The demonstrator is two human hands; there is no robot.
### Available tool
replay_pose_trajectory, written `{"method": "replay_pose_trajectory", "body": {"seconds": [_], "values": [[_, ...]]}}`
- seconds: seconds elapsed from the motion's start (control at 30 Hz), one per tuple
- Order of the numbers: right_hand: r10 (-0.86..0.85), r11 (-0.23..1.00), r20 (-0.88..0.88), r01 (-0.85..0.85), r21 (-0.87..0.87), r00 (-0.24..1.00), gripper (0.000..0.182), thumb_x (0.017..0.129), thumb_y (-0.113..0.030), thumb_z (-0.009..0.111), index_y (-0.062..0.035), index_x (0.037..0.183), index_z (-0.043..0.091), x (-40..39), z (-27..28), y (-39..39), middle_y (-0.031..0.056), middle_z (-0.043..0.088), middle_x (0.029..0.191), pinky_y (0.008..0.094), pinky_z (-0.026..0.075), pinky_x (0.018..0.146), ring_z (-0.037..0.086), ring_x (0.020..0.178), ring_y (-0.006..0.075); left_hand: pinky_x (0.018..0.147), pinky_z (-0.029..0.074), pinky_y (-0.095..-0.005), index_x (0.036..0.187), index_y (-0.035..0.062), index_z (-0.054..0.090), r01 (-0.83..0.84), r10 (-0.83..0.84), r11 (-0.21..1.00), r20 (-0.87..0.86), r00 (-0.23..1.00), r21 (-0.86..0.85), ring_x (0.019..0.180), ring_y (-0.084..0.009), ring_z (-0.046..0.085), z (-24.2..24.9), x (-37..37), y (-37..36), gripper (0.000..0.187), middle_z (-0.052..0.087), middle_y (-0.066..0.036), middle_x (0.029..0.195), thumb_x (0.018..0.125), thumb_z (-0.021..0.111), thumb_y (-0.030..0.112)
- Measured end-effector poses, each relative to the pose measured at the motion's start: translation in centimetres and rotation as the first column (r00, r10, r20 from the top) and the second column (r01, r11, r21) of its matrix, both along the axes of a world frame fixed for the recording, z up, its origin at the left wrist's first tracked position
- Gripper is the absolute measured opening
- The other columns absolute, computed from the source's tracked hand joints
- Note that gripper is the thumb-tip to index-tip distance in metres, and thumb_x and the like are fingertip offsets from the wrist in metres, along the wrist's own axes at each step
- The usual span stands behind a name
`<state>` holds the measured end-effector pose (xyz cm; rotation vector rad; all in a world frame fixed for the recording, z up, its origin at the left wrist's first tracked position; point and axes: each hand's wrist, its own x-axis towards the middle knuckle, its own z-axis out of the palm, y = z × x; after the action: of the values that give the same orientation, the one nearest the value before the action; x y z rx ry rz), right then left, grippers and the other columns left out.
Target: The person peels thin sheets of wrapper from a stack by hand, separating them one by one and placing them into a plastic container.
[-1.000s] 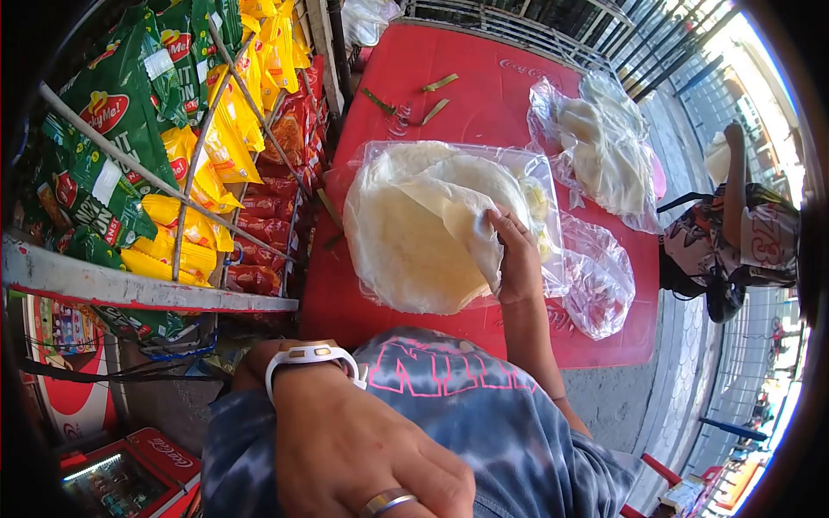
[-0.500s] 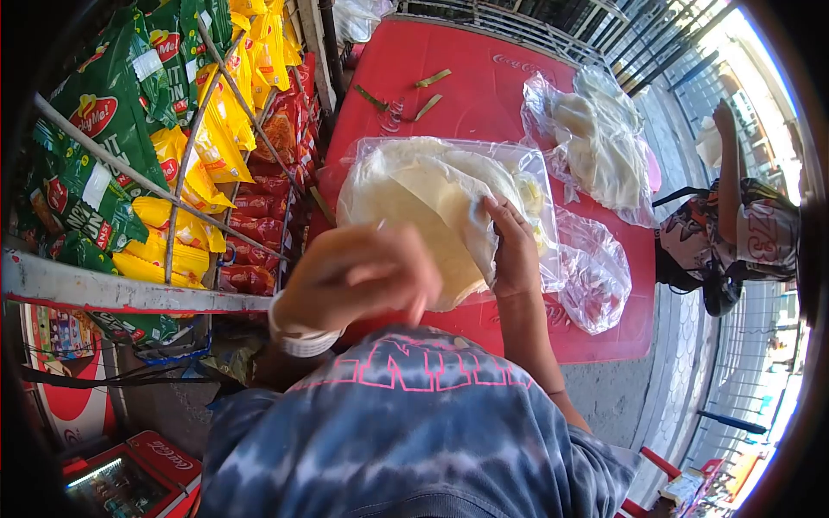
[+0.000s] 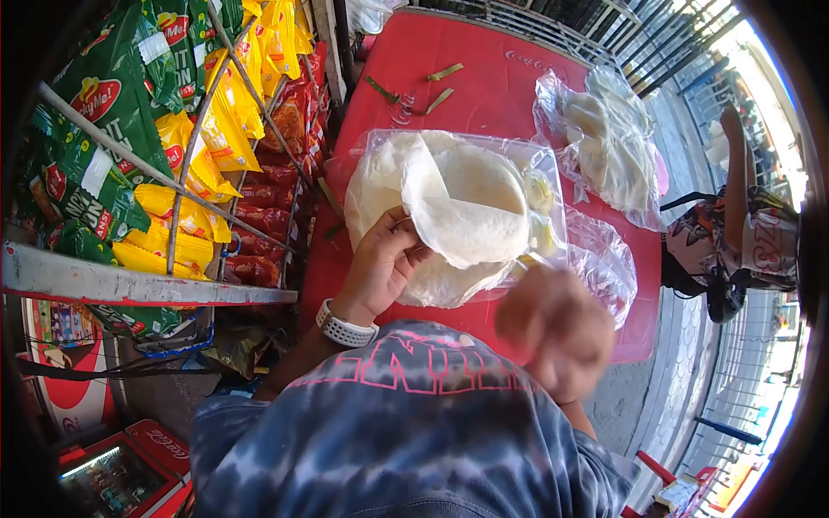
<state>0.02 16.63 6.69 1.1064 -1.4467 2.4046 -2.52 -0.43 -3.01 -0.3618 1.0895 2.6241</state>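
My left hand (image 3: 386,266), with a white watch strap on its wrist, pinches the edge of a thin round spring roll wrapper (image 3: 471,231). That wrapper is lifted and partly folded over, above a stack of more pale wrappers (image 3: 376,177). The stack rests on a clear plastic tray (image 3: 555,186). Small rolled yellowish pieces (image 3: 541,235) lie along the tray's right side. Close to my body, right of the wrappers, my right hand (image 3: 557,332) is smeared by motion, its fingers indistinct.
A clear bag of pale wrappers (image 3: 600,138) and a crumpled plastic bag (image 3: 600,259) lie on the red table (image 3: 466,95). Green strips (image 3: 440,101) are near its far end. Left stands a metal rack (image 3: 155,287) of snack packs. A person (image 3: 738,233) is at right.
My left hand, blurred before, now grips the wrapper's edge. My right hand has let go of the wrapper and pulled back toward my body. The wrapper has been lifted and folded over.
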Motion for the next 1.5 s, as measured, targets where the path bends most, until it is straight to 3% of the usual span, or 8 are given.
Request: {"method": "replay_pose_trajectory", "body": {"seconds": [0.43, 0.67, 0.93, 1.1, 1.23, 1.3, 1.4, 1.5], "values": [[0.465, 0.833, -0.296, -0.526, -0.175, 0.834, 0.012, 0.077, -0.006, 0.055, -0.0145, 0.083, 0.061, 2.6, 3.7, -0.5, 0.0066, 0.051, 0.079, 0.0255, 0.040, 0.049, 0.049, 0.066, 0.0162, 0.091, 0.035, -0.0350, 0.123, 0.0072, 0.031, 0.030, -0.039, 0.982, 0.045, 0.998, 0.186, 0.109, -0.0200, 0.040, 0.3, -0.5, -0.9, 0.047, 0.039, -0.007, 0.119, 0.084, 0.047, 0.028], [0.281, 0.921, -0.260, -0.336, -0.197, 0.924, 0.027, 0.080, 0.001, 0.048, -0.0205, 0.091, 0.061, 4.7, 4.2, -1.1, 0.0043, 0.051, 0.079, 0.0198, 0.038, 0.046, 0.042, 0.059, 0.0116, 0.084, 0.042, -0.0359, 0.120, 0.0002, 0.034, 0.114, -0.114, 0.975, 0.010, 0.993, -0.192, 0.104, -0.0206, 0.045, -0.4, -3.2, -0.4, 0.041, 0.044, -0.010, 0.113, 0.081, 0.047, 0.007], [0.280, 0.960, -0.463, -0.249, 0.129, 0.841, 0.011, 0.079, -0.006, 0.049, -0.0008, 0.072, 0.056, -0.2, 2.1, 3.5, 0.0136, 0.055, 0.074, 0.0279, 0.040, 0.046, 0.049, 0.062, 0.0182, 0.067, 0.050, -0.0287, 0.103, -0.0026, 0.047, 0.361, -0.358, 0.923, -0.048, 0.933, 0.132, 0.082, -0.0189, 0.058, 6.3, -5.0, 1.3, 0.029, 0.055, -0.012, 0.092, 0.074, 0.048, -0.001], [-0.677, 0.736, 0.381, 0.585, 0.340, 0.630, 0.031, 0.086, -0.017, 0.039, 0.0010, 0.111, 0.044, -3.6, -3.7, 5.9, 0.0125, 0.052, 0.102, 0.0305, 0.040, 0.079, 0.050, 0.091, 0.0190, 0.081, 0.043, -0.0325, 0.106, 0.0017, 0.050, 0.194, -0.253, 0.968, -0.591, 0.766, -0.161, 0.093, -0.0225, 0.053, 6.9, -2.7, -0.6, 0.038, 0.053, -0.013, 0.101, 0.067, 0.049, -0.001], [-0.082, 0.965, 0.853, 0.254, -0.061, 0.516, 0.062, 0.086, -0.046, 0.037, -0.0013, 0.127, 0.028, -2.8, -11.0, 4.9, 0.0116, 0.036, 0.127, 0.0341, 0.033, 0.093, 0.039, 0.114, 0.0215, 0.089, 0.037, -0.0301, 0.124, 0.0079, 0.037, 0.235, -0.147, 0.941, -0.332, 0.932, 0.243, 0.106, -0.0215, 0.046, 9.1, -3.1, -0.6, 0.061, 0.045, -0.011, 0.117, 0.065, 0.045, -0.006], [0.088, 0.979, 0.881, 0.125, -0.164, 0.465, 0.068, 0.084, -0.051, 0.036, -0.0009, 0.128, 0.025, -3.7, -10.4, 3.4, 0.0115, 0.036, 0.127, 0.0347, 0.032, 0.094, 0.038, 0.114, 0.0214, 0.094, 0.032, -0.0297, 0.129, 0.0084, 0.030, 0.204, -0.261, 0.957, -0.311, 0.914, -0.205, 0.113, -0.0212, 0.039, 5.2, -4.6, -3.6, 0.065, 0.041, -0.010, 0.123, 0.067, 0.041, -0.006], [0.302, 0.953, 0.838, -0.114, -0.282, 0.454, 0.061, 0.085, -0.044, 0.040, -0.0016, 0.127, 0.028, -5.9, -12.5, 2.6, 0.0101, 0.044, 0.119, 0.0297, 0.038, 0.088, 0.045, 0.106, 0.0192, 0.088, 0.036, -0.0323, 0.124, 0.0037, 0.035, -0.276, -0.452, 0.197, -0.337, 0.826, -0.941, 0.106, -0.0297, 0.045, 1.1, -4.9, -6.6, 0.051, 0.047, -0.017, 0.115, 0.074, 0.044, 0.000], [-0.015, 0.994, 0.832, -0.081, 0.072, 0.555, 0.047, 0.086, -0.028, 0.045, 0.0014, 0.122, 0.037, -5.1, -11.5, 2.0, 0.0104, 0.049, 0.112, 0.0260, 0.041, 0.084, 0.050, 0.099, 0.0165, 0.084, 0.038, -0.0349, 0.119, 0.0027, 0.040, -0.530, -0.420, -0.125, -0.439, 0.794, -0.839, 0.097, -0.0338, 0.049, 2.1, -3.6, -6.5, 0.044, 0.050, -0.020, 0.108, 0.075, 0.050, 0.005]]}}
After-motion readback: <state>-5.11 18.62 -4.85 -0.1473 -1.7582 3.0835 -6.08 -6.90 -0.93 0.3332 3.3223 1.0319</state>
